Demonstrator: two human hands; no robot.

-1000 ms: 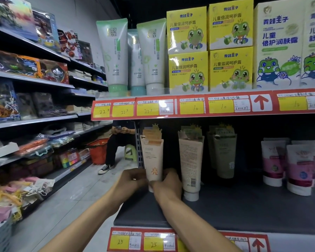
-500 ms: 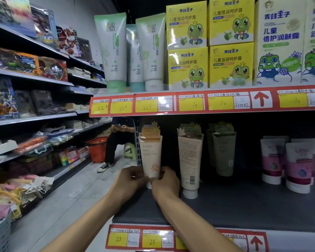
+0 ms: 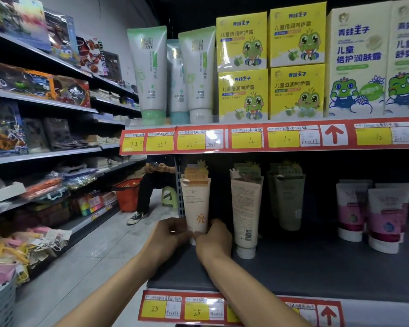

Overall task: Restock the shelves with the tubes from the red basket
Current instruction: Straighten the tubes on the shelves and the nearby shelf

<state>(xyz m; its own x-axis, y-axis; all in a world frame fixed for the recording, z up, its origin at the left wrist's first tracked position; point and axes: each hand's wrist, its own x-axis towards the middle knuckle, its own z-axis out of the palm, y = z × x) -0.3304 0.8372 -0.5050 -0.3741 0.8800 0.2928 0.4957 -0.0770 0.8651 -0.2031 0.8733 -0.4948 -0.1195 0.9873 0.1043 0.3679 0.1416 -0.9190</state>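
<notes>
Hands (image 3: 172,234) (image 3: 214,237) grip upright cream tube (image 3: 196,204) on shelf (image 3: 316,267).

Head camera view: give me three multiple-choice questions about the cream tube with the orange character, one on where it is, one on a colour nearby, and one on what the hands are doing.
1. Where is the cream tube with the orange character?
A. On the top shelf
B. At the left end of the dark lower shelf
C. On the floor

2. What colour are the four stacked frog boxes?
A. Yellow
B. Blue
C. Red

3. What are the left hand and right hand doing?
A. Both hold the tube's lower end
B. Only one touches it
C. Both hang free

Answers: B, it is the leftmost tube on that shelf; A, the box faces are yellow; A, fingers of both hands curl round its base.
</notes>
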